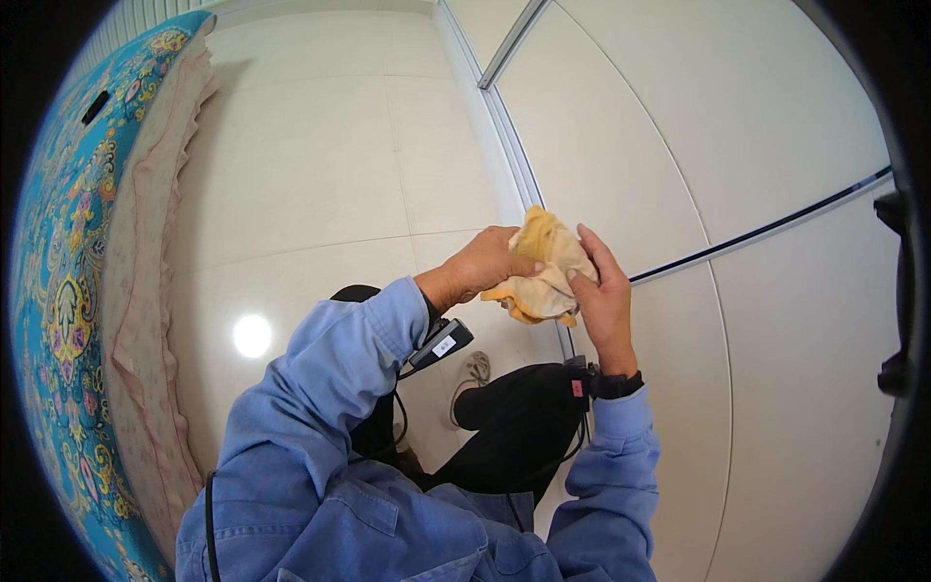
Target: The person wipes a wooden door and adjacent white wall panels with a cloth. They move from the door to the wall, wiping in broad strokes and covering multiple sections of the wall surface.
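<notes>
A crumpled cream and yellow cloth (547, 254) is held between my two hands, in front of the sliding doors' bottom track. My left hand (489, 263) grips its left side, thumb lying over the folds. On the other side my right hand (605, 291) pinches the cloth with the thumb on top and the fingers behind it. The fingers under the cloth are partly hidden. Black straps with small devices and cables sit at both wrists.
White sliding doors (618, 167) with a metal floor track (509, 145) stand at the right. A bed with a blue patterned cover (69, 240) and a pink frilled skirt (145, 240) runs along the left. Pale floor tiles (313, 160) lie between. My shoe (476, 369) shows below.
</notes>
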Available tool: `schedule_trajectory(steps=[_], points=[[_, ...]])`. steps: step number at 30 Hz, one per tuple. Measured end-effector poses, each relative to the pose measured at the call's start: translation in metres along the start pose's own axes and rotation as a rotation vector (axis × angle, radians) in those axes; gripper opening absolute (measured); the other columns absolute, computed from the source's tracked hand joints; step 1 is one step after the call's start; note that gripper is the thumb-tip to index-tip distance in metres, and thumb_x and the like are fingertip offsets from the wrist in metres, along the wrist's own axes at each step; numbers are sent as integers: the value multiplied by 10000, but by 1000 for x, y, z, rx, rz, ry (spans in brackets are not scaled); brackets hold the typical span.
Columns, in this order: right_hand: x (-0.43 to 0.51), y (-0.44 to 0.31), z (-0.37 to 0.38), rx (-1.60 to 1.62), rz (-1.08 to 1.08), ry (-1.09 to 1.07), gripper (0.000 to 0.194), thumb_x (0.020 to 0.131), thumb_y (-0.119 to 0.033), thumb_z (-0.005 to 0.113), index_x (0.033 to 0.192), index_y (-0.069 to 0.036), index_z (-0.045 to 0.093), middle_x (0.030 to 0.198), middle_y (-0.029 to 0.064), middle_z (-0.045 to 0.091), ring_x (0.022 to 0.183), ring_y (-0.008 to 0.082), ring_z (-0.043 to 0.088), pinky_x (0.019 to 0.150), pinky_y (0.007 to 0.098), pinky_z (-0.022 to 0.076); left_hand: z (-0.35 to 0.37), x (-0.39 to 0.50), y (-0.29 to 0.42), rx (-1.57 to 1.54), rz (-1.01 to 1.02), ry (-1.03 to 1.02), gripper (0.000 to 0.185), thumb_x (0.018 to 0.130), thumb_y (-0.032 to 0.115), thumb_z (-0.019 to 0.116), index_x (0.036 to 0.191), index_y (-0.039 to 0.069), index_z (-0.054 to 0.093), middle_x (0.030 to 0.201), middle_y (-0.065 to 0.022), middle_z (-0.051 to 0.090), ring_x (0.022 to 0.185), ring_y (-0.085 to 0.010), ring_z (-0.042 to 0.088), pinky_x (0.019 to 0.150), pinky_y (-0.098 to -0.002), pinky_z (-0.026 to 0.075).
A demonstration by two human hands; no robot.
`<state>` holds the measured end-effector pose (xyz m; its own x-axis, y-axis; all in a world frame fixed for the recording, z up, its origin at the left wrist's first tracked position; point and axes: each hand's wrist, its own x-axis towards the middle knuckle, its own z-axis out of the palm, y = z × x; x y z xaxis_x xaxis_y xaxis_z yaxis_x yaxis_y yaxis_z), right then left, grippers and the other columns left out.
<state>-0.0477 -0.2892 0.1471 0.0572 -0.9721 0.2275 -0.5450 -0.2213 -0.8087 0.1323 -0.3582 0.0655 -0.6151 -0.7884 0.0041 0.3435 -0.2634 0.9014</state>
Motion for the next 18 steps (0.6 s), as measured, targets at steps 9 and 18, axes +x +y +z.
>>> schedule_trajectory(steps=[9, 18], points=[[-20, 17, 33, -482, -323, -33, 661, 761, 9, 723, 1385, -105, 538, 1459, 189, 439, 1351, 339, 444, 1109, 400, 382, 5, 3, -1, -120, -81, -82, 399, 925, 184, 623, 1268, -14, 571, 1131, -93, 667, 963, -190, 657, 869, -331, 527], [104, -111, -245, -1638, -839, 893, 458, 861, 23, 612, 1299, -114, 607, 1324, 116, 589, 1230, 333, 547, 1028, 434, 470, 13, -3, 15, -145, -31, 15, 487, 948, 240, 606, 1356, -1, 495, 1173, -119, 656, 1098, -207, 628, 954, -347, 475]])
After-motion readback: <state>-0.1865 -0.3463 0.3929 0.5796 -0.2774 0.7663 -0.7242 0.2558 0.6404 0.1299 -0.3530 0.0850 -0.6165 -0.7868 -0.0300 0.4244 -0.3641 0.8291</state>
